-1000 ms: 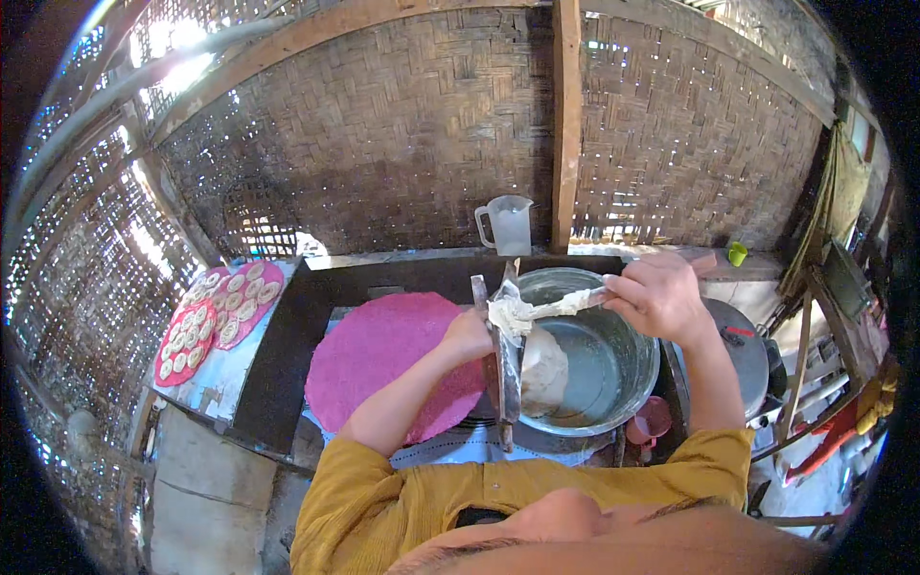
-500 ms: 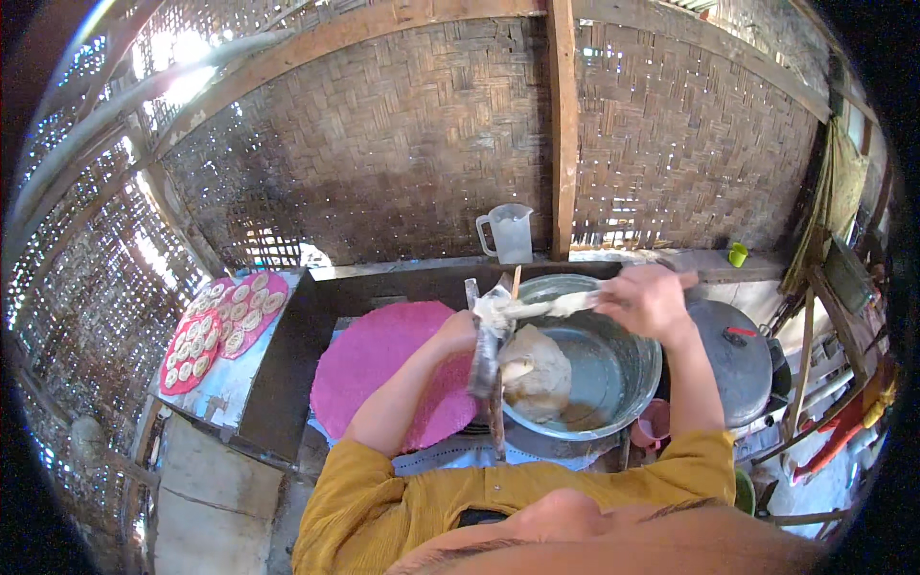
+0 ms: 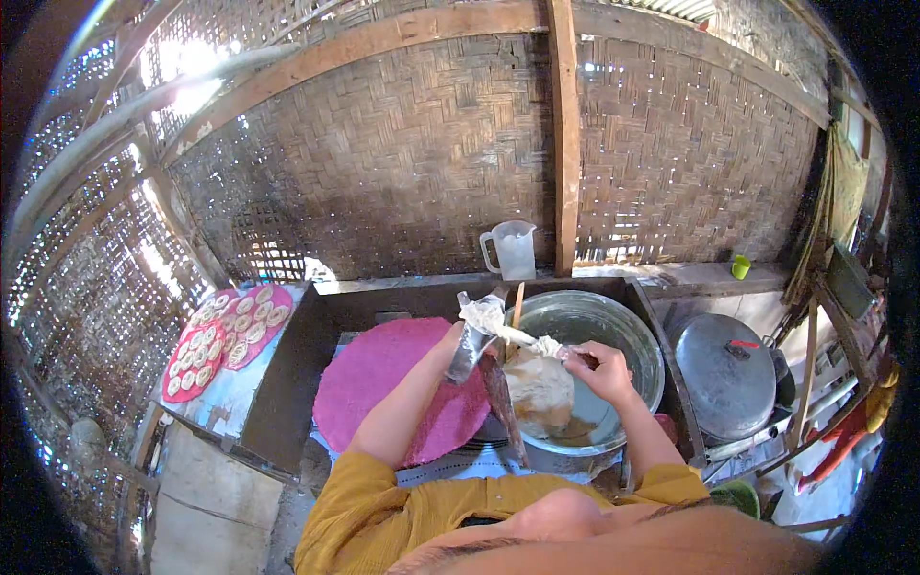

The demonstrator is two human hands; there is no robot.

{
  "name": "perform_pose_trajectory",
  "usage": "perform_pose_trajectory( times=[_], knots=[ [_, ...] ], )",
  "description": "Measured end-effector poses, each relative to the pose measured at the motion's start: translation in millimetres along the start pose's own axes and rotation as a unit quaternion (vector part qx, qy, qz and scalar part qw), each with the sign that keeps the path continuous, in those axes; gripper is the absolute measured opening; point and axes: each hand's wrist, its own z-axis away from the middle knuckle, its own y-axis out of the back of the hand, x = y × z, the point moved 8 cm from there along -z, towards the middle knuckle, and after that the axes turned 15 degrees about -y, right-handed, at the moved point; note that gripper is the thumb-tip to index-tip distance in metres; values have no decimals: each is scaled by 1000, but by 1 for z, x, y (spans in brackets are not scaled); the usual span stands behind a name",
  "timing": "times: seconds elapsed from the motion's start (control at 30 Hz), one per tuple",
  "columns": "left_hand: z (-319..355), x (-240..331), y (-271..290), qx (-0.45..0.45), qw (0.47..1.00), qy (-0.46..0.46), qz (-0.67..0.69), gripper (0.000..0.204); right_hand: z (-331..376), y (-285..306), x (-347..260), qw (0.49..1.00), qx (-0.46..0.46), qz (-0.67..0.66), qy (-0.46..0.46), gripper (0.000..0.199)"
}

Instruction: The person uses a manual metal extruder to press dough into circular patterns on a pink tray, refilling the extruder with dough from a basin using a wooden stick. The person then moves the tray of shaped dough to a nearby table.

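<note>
My left hand (image 3: pixel 448 351) is closed round a silvery metal tube (image 3: pixel 467 356), held tilted over the edge between the pink disc and the basin. Pale sticky dough (image 3: pixel 482 313) bulges from the tube's upper end. From it a whitish, dough-like length (image 3: pixel 518 335) runs across to my right hand (image 3: pixel 604 372), whose fingers pinch its lumpy far end. Whether a stick lies inside that length I cannot tell. Below, a large mass of dough (image 3: pixel 541 391) rests in the left part of a wide metal basin (image 3: pixel 655 383). Beside the tube, a dark wooden piece (image 3: pixel 502 410) slants down toward me.
A round pink mat (image 3: pixel 369 393) lies left of the basin. Further left, pink rounds (image 3: pixel 271 331) carry several dough rings. A clear jug (image 3: pixel 516 251) stands behind the basin, a lidded pot (image 3: pixel 725 374) to its right, and a green cup (image 3: pixel 741 267) on the ledge.
My right hand has come down and left, nearer the tube, and the whitish length between the hands now looks shorter and slopes downward. The tube tilts more. My view has shifted slightly.
</note>
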Motion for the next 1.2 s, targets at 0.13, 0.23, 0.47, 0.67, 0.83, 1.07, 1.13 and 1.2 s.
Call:
perform_pose_trajectory(
  times=[0.13, 0.23, 0.47, 0.67, 0.83, 1.07, 1.13, 1.2],
  knots=[
    [8, 8, 6, 3, 996, 20, -89, 46, -9, 24, -29, 997, -37, 25, 61, 25],
    [23, 106, 12, 14, 984, 128, -125, 44, -21, 56, -41, 984, -72, 148, 61, 27],
    [20, 108, -4, -15, 965, 76, -252, 39, -46, 66, -94, 911, -177, 369, 58, 33],
    [23, 127, -8, -30, 959, 75, -270, 41, -46, 22, -115, 869, -199, 442, 100, 28],
    [23, 120, -4, -26, 958, 82, -272, 42, -24, -14, -126, 845, -129, 463, 235, 25],
    [24, -20, -2, 13, 994, 28, -103, 39, 37, 33, -164, 736, 142, 336, 571, 28],
    [16, -17, 5, 44, 998, 26, 23, 40, 19, 76, -155, 814, 141, 333, 454, 14],
    [5, 32, 8, 69, 984, 26, 164, 39, 3, 117, -113, 913, 223, 176, 292, 17]
  ],
)
